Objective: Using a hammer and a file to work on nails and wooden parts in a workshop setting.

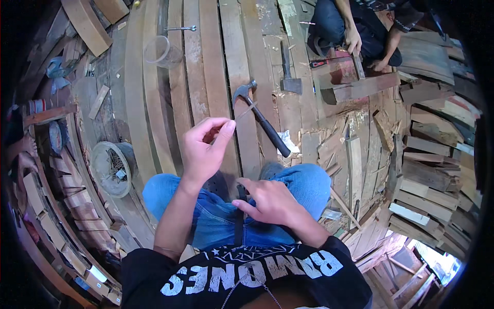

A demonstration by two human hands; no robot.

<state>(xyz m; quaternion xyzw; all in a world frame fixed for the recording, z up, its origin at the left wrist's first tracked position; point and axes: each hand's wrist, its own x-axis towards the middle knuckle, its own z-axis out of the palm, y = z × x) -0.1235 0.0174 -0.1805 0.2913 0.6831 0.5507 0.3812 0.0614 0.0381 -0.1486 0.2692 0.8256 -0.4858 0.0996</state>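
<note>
My left hand (206,149) is raised over the planks, with thumb and forefinger pinched together. A thin brownish sliver (248,110) extends from its fingertips; I cannot tell whether it is wood or metal. My right hand (270,200) hovers over my lap, thumb and fingers apart, holding nothing. Beyond both hands lies a claw hammer (268,129) with a black handle, its head pointing away from me. The hammer rests on the boards (211,67), close to the left fingertips but apart from the right hand.
On my left stands a pale bucket (110,170) holding nails. Farther off lie a clear plastic tub (163,52), a wrench (183,28) and a wide-bladed tool (290,85). A co-worker's hand (353,40) steadies wood at the far right. Stacked offcuts (429,172) line the right side.
</note>
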